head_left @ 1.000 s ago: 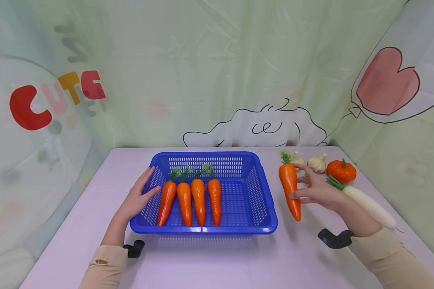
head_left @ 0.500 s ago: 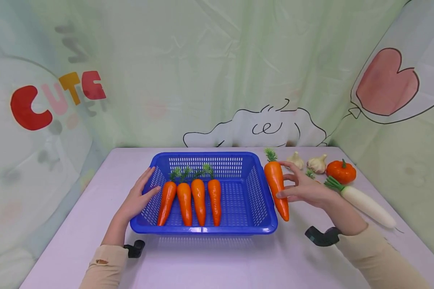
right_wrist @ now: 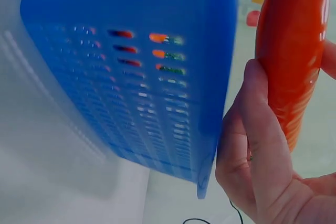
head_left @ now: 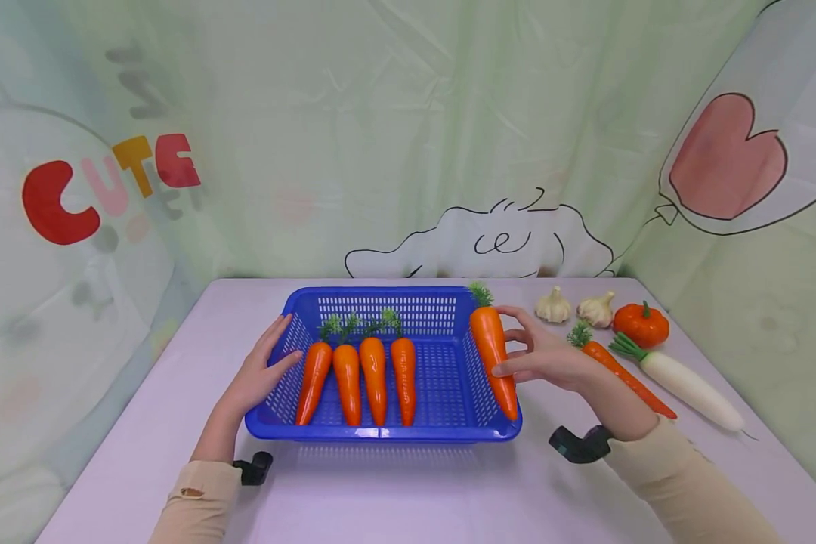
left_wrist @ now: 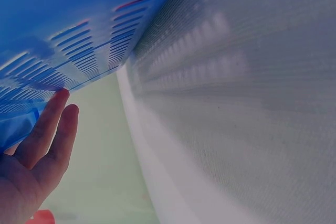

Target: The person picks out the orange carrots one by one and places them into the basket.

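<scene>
My right hand (head_left: pixel 544 353) pinches a carrot (head_left: pixel 493 355) with a green leafy top between thumb and fingers, over the right rim of the blue plastic basket (head_left: pixel 381 433). In the right wrist view that carrot (right_wrist: pixel 294 51) stands beside the basket's slotted wall (right_wrist: pixel 147 87). My left hand (head_left: pixel 261 370) rests on the basket's left side with straight fingers, and the left wrist view shows its fingertips (left_wrist: pixel 62 98) at the wall. Several carrots (head_left: pixel 374 381) lie in a row inside the basket, tops toward the back.
To the right on the table (head_left: pixel 408 499) lie another carrot (head_left: pixel 629 378), a white radish (head_left: pixel 693 389) and a small orange pumpkin (head_left: pixel 641 325). Two garlic bulbs, one (head_left: pixel 553 306) left of the other (head_left: pixel 595 310), sit at the back. A printed curtain (head_left: pixel 408 151) hangs behind.
My right hand has carried the carrot leftward, from beside the basket to over its right rim. The carrot lying on the table has come into full view. My left hand stays put.
</scene>
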Tool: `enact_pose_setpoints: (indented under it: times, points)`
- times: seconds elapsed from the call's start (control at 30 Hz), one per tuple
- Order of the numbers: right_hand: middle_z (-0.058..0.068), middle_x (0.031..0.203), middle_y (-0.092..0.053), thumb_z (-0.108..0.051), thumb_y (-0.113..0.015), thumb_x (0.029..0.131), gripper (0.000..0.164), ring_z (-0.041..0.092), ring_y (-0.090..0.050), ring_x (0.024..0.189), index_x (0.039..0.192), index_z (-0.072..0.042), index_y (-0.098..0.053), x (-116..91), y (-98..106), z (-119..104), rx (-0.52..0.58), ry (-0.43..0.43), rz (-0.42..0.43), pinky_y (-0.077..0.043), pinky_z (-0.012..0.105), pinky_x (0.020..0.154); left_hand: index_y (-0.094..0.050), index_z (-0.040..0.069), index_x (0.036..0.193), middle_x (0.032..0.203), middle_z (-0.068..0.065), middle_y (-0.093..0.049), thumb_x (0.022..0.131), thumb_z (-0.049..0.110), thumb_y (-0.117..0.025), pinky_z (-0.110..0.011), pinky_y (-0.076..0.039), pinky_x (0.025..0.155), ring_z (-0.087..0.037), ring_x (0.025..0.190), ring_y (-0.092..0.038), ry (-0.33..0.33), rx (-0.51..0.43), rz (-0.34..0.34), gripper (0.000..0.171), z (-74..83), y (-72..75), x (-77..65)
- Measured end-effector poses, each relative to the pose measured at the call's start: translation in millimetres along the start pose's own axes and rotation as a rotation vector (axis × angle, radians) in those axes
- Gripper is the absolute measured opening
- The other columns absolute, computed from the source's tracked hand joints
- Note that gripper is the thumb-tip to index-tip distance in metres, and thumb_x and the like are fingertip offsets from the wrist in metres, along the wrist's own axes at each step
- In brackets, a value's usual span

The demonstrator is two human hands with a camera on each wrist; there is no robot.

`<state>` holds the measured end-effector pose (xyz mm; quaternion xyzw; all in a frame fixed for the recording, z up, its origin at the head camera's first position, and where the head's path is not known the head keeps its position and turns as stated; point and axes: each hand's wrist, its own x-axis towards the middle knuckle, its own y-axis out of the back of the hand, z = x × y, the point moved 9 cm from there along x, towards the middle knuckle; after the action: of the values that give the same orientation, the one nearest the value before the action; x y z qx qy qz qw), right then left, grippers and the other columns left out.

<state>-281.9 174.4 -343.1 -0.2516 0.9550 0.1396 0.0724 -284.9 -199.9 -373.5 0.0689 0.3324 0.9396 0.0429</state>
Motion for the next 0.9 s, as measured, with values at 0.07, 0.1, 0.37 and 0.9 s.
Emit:
enact_pose_setpoints:
  times: [0.07,0.1,0.37,0.9]
  points:
    - [0.027,0.127,-0.030,-0.007,-0.068,0.078,0.091,0.032,-0.055,0.101,0.143,-0.018,-0.006,2,-4,1,0.003,-0.011,-0.013,-0.052,0.046,0.078,-0.016,0.019,0.148,0.152,-0.013,-0.009,0.092,0.034,-0.051,-0.067,-0.016,0.099,-0.039,0.136,-0.010,0.001,0.002,-0.001,0.067,0.1,-0.4,0.0]
    - [0.027,0.127,-0.029,-0.007,-0.069,0.078,0.092,0.032,-0.054,0.102,0.143,-0.018,-0.005,3,-5,1,-0.001,-0.017,-0.016,-0.052,0.046,0.079,-0.016,0.019,0.148,0.152,-0.013,-0.009,0.092,0.034,-0.051,-0.067,-0.016,0.099,-0.039,0.136,-0.010,0.001,0.002,-0.001,0.067,0.2,-0.4,0.1]
    - [0.026,0.137,-0.020,-0.009,-0.069,0.078,0.093,0.038,-0.050,0.109,0.143,-0.020,-0.003,10,-16,0,0.005,-0.046,-0.028,-0.051,0.045,0.082,-0.017,0.017,0.148,0.152,-0.014,-0.009,0.092,0.033,-0.051,-0.067,-0.016,0.099,-0.039,0.136,-0.011,0.003,-0.003,-0.003,0.067,0.7,0.1,-0.4]
    - [0.029,0.134,-0.024,-0.011,-0.070,0.078,0.093,0.035,-0.057,0.098,0.144,-0.020,-0.006,30,-35,-3,-0.024,-0.019,-0.015,-0.052,0.046,0.077,-0.018,0.016,0.147,0.152,-0.015,-0.010,0.092,0.032,-0.051,-0.066,-0.014,0.100,-0.039,0.136,-0.010,0.001,-0.001,0.001,0.067,3.4,1.3,-0.9]
